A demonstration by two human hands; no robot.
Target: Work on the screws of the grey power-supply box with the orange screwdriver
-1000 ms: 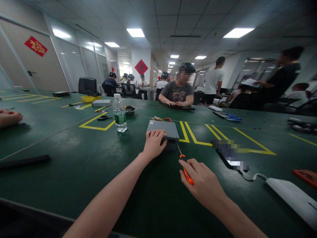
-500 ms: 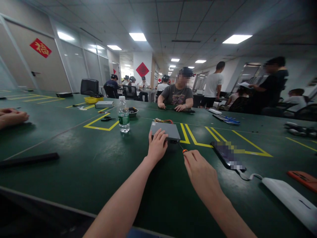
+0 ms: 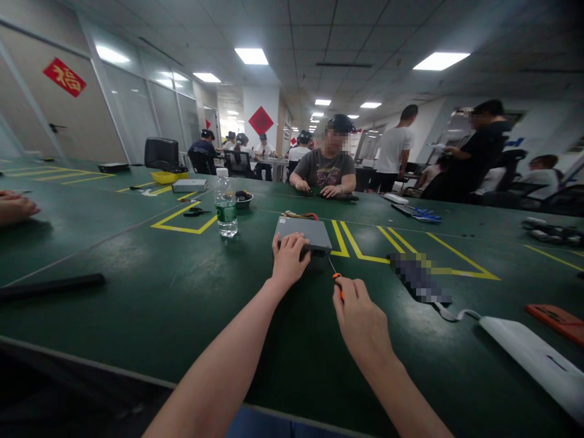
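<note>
A flat grey metal box (image 3: pixel 305 232) with coloured wires at its far end lies on the green table (image 3: pixel 137 274). My left hand (image 3: pixel 289 258) rests on the box's near left corner, fingers curled over its edge. My right hand (image 3: pixel 358 316) is closed round an orange-handled screwdriver (image 3: pixel 336 281), whose thin shaft points at the box's near right side. The tip sits close to the box's front face.
A water bottle (image 3: pixel 225 204) stands left of the box. A dark phone (image 3: pixel 417 277), a white device with cable (image 3: pixel 533 359) and an orange item (image 3: pixel 554 316) lie at right. A person (image 3: pixel 326 167) sits across; another person's hand (image 3: pixel 16 208) rests far left.
My right hand has closed round the screwdriver and moved it forward, toward the box. The left hand stays on the box.
</note>
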